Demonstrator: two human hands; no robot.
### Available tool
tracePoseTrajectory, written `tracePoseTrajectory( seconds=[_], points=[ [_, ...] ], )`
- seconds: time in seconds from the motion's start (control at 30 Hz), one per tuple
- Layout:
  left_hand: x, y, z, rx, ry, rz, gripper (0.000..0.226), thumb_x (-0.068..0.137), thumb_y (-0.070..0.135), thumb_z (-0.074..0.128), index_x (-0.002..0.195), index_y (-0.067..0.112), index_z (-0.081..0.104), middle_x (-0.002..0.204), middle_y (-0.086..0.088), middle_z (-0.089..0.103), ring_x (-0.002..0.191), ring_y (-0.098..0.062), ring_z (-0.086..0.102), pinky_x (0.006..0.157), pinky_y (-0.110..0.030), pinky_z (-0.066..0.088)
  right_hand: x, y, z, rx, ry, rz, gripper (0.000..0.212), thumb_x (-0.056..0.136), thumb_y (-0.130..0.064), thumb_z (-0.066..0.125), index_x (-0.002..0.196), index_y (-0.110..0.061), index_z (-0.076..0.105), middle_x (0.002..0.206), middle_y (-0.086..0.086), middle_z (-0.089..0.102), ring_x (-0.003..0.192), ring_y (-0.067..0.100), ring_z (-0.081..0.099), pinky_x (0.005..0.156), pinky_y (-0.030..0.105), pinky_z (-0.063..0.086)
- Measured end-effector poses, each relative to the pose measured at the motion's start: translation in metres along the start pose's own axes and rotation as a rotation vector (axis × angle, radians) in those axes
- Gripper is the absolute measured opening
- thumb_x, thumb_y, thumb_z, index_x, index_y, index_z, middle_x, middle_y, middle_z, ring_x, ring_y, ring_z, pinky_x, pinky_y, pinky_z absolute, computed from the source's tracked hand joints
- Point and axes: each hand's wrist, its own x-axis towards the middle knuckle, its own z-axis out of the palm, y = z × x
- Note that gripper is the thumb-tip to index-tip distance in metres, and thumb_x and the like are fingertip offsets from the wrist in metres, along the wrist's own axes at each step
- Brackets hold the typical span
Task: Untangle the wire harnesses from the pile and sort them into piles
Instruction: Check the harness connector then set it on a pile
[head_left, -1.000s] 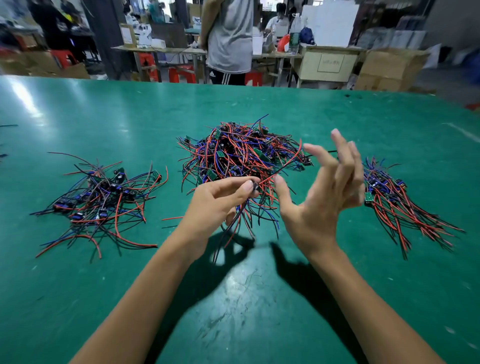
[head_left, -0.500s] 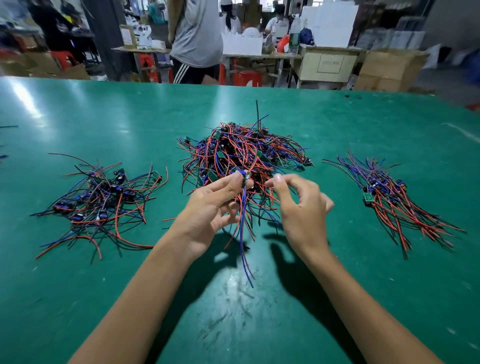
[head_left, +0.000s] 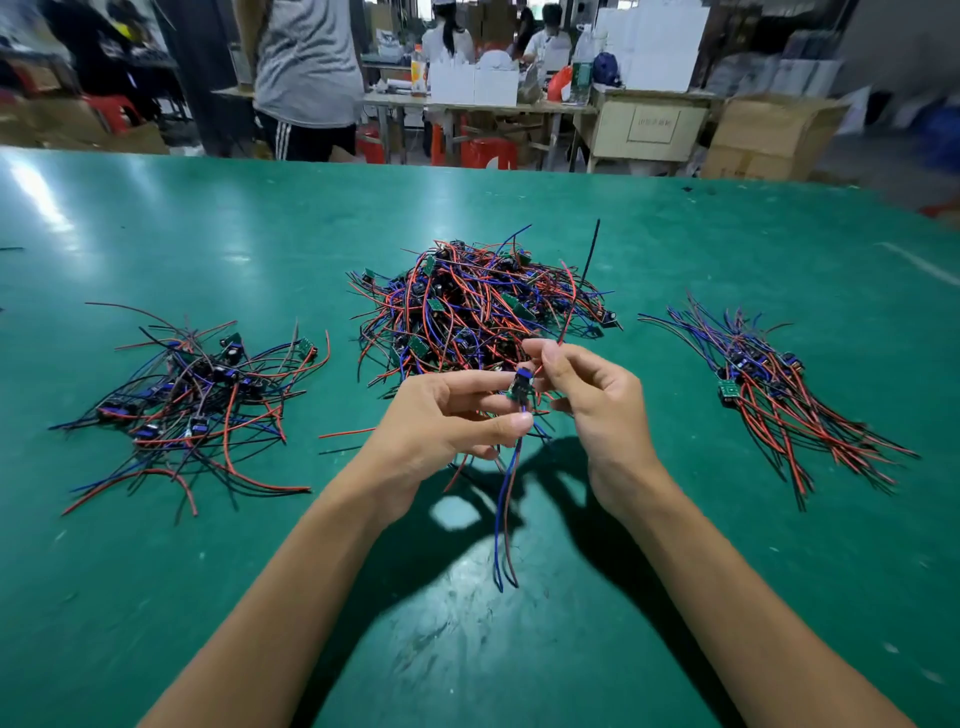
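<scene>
Leftmost, toward the left edge of the green worktop, a loose pile of red, black and blue wires with small dark parts lies spread flat, well apart from the rest. Mid-worktop, the big tangled heap of red, blue and black wires with small green boards sits heaped up; one black wire stands up from its right side. Just in front of the heap, both hands are raised above the worktop. Left hand: fingers curled, thumb and forefinger pinching one wire harness at its small dark-blue part; a blue and a dark red wire hang down from it toward the near edge, ends free above the surface. Right hand: fingers curled, fingertips pinching a red wire that rises from the same part toward the heap. Toward the right edge, a tidier bundle lies with its wires running roughly parallel, fanning toward the near right corner, a green board at its near-left side. Past the far edge: a person in a grey shirt standing, tables, cardboard boxes.
</scene>
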Motion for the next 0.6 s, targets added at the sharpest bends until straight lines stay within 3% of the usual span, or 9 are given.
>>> tracePoseTrajectory(
  seconds=[0.07,0.13,0.33,0.47,0.6],
  points=[
    [0.0004,-0.0009,-0.0002,0.031,-0.003,0.007,0.032,0.073,0.014,0.086,0.091,0.039,0.081,0.086,0.004,0.077,0.074,-0.007,0.072,0.061,-0.018,0.054,-0.0004,-0.0004,-0.0005,0.062,-0.009,0.042,0.013,0.099,-0.014,0.062,0.098,-0.016,0.074,0.085,-0.008,0.077,0.072,0.002,0.065,0.069,0.014,0.050],
    [0.0011,-0.0012,-0.0012,0.040,0.002,0.019,0.030,0.077,0.005,0.083,0.094,0.030,0.081,0.086,0.002,0.077,0.074,-0.008,0.071,0.061,-0.017,0.053,-0.0008,-0.0013,-0.0014,0.174,-0.012,0.120,0.015,0.095,-0.013,0.066,0.107,-0.021,0.072,0.087,0.002,0.078,0.073,0.010,0.066,0.072,0.020,0.055],
    [-0.0002,0.0023,-0.0036,0.071,-0.019,0.056,0.033,0.077,0.002,0.083,0.104,0.021,0.078,0.084,0.004,0.074,0.068,-0.008,0.064,0.055,-0.016,0.047,-0.0005,-0.0052,-0.0037,0.198,-0.016,0.118,0.024,0.089,-0.014,0.074,0.112,-0.017,0.071,0.087,0.012,0.078,0.076,0.013,0.073,0.067,0.017,0.055],
    [0.0001,0.0033,-0.0034,0.076,-0.020,0.058,0.022,0.084,0.013,0.080,0.105,0.018,0.077,0.084,0.002,0.076,0.068,-0.011,0.064,0.061,-0.020,0.050,0.0009,-0.0069,-0.0069,0.078,0.022,0.073,0.016,0.087,-0.014,0.078,0.103,-0.014,0.075,0.082,0.008,0.079,0.069,0.009,0.071,0.061,0.016,0.052],
    [0.0017,0.0045,-0.0049,0.059,-0.010,0.017,0.017,0.088,0.015,0.076,0.104,0.011,0.078,0.082,-0.003,0.076,0.063,-0.012,0.060,0.059,-0.020,0.051,0.0016,-0.0076,-0.0082,0.109,0.020,0.177,0.015,0.076,-0.025,0.083,0.087,-0.016,0.079,0.080,0.004,0.077,0.070,0.007,0.069,0.062,0.015,0.049]
  ],
)
